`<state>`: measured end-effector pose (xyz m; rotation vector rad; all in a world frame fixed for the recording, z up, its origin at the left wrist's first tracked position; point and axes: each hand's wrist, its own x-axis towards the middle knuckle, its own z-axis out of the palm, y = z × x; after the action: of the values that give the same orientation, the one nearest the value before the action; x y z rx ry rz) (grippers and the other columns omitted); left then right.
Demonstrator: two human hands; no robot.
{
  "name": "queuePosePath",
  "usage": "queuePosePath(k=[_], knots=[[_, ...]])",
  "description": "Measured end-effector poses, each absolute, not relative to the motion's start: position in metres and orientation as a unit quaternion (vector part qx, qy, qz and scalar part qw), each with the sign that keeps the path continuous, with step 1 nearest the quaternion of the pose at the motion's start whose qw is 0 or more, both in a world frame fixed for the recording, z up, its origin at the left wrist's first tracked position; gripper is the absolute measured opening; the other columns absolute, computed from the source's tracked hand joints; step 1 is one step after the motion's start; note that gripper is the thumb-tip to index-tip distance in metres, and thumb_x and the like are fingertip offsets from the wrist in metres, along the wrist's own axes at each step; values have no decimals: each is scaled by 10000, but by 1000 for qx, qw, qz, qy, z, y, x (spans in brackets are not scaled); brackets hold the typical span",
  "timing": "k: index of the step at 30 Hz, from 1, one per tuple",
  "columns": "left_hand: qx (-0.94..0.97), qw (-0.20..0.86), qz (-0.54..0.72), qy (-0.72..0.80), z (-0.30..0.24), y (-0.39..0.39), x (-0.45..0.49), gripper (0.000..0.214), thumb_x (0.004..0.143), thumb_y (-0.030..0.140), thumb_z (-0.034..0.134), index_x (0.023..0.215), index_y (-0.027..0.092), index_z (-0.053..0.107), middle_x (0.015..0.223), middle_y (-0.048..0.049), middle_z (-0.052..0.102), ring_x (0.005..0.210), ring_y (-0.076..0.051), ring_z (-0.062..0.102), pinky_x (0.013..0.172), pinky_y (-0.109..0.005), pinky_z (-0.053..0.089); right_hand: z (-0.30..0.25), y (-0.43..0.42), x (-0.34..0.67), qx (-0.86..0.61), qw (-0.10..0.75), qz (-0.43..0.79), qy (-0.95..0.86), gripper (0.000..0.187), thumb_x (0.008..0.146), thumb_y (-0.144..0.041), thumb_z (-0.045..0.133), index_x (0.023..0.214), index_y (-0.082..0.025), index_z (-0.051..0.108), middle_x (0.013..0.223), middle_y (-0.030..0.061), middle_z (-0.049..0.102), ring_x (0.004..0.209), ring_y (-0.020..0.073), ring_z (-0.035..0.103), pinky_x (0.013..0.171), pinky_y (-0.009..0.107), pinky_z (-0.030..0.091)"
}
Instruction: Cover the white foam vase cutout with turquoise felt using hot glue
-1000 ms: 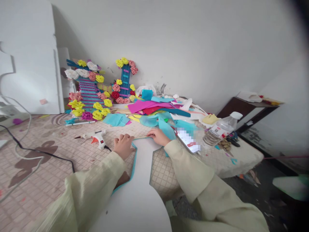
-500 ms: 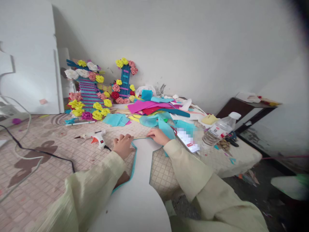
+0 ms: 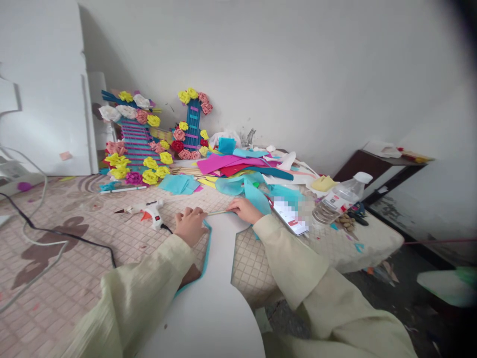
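Note:
A long white cut-out board (image 3: 219,248) with a wide rounded lower part lies before me, its narrow end pointing away. Turquoise crepe paper (image 3: 207,248) lines its left edge. My left hand (image 3: 190,226) grips the far left corner with bent fingers; its thumb is partly hidden. At the far right corner, my right hand (image 3: 244,211) has its fingers pinched together at the edge, beside a loose turquoise crepe strip (image 3: 257,196). A thin pale strip (image 3: 218,213) runs along the far edge between the hands. What the right fingertips hold is largely hidden.
A glue gun (image 3: 151,215) lies left of my hands, its black cord trailing. To the right are a phone (image 3: 288,219) and a plastic bottle (image 3: 341,199). Crepe sheets (image 3: 233,163) are piled behind, near two flower-decorated pieces (image 3: 136,141). The table edge (image 3: 383,256) is at right.
The far edge of the board has tipped slightly, showing more of the pale strip between my hands. Both hands stay in nearly the same place.

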<state>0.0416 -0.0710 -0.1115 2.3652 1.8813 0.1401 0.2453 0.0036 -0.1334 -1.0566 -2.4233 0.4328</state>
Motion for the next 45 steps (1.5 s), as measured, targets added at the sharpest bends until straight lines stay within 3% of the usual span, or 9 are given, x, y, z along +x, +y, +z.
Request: queuePosePath(k=[3,8,17,23,27,34,41,45], knots=[[776,56,47,626,-111,-72,43,369,690,287,528,1057,254,515,1143,-29,486,1041,-262,351,827,-487,267,-132,3,244,-387,235,154,-878,204,725,-38,522,792,-153,678,821,50,658,792,136,582,748,248,435],[765,59,51,639,-112,-72,43,547,689,294,520,1211,249,364,1245,-57,399,1056,-273,340,805,-491,290,-131,4,239,-399,251,143,-871,206,725,-29,508,802,-127,673,818,65,659,792,142,576,754,257,432],[768,67,46,635,-111,-70,40,373,684,329,519,1054,283,518,1146,-30,474,1021,-264,363,799,-480,286,-135,7,238,-391,238,150,-876,250,689,10,507,753,-151,687,797,44,673,792,137,589,760,241,434],[756,58,57,649,-115,-71,40,554,686,350,515,1213,259,370,1182,-74,430,1020,-275,356,774,-465,302,-133,6,238,-411,249,146,-864,212,690,-12,523,764,-121,690,792,76,679,768,150,603,744,244,443],[757,61,59,648,-118,-71,38,445,683,378,517,1121,322,461,1143,-40,449,1006,-265,370,777,-458,299,-132,6,239,-410,243,152,-866,219,685,-10,526,754,-139,689,794,59,681,765,149,604,736,245,450],[753,61,70,651,-117,-71,38,388,675,388,528,1053,306,505,1121,-56,456,1019,-270,366,793,-452,295,-130,4,241,-407,229,164,-869,211,684,-17,540,744,-154,689,792,44,682,758,144,606,726,232,449],[742,45,82,664,-116,-74,39,563,683,368,527,1204,235,359,1158,-89,425,1021,-282,362,790,-461,306,-128,10,236,-417,237,155,-864,227,704,-19,515,781,-152,682,819,47,674,769,138,594,730,239,438],[743,43,83,663,-116,-76,39,420,679,371,535,1083,272,481,1131,-62,444,1011,-270,370,791,-443,308,-126,12,232,-397,220,161,-876,215,685,-9,531,737,-149,685,786,44,670,753,136,589,714,230,433]])
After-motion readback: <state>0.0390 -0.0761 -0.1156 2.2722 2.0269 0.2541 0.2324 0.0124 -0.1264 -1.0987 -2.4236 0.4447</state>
